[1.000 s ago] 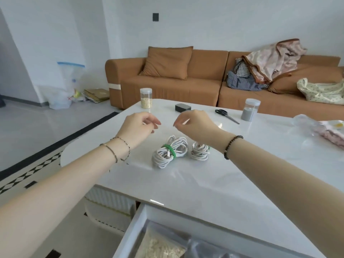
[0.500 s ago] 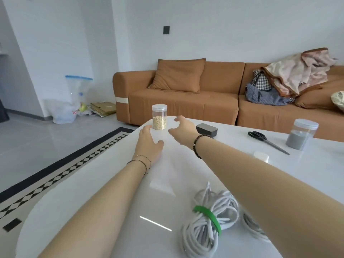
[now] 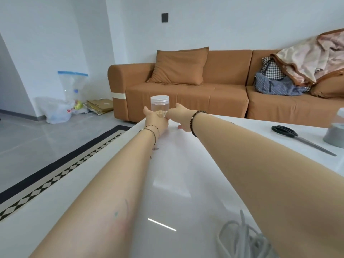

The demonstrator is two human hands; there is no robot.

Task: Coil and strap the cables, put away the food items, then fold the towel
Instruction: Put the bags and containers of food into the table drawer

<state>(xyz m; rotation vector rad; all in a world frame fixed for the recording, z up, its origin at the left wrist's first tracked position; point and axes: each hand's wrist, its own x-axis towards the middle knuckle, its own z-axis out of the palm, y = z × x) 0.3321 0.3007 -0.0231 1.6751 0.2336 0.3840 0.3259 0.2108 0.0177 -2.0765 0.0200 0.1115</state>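
Jar of grain, centre frame at the far edge of the table, is cupped low on both sides, with left hand and right hand curled against its base and their far fingers hidden. With so low a hold, it is best lifted straight up and kept level, so it neither tips nor slides off the rim just behind. Open tabletop runs back between the arms; scissors and grey jar lie at right, cables at lower right.
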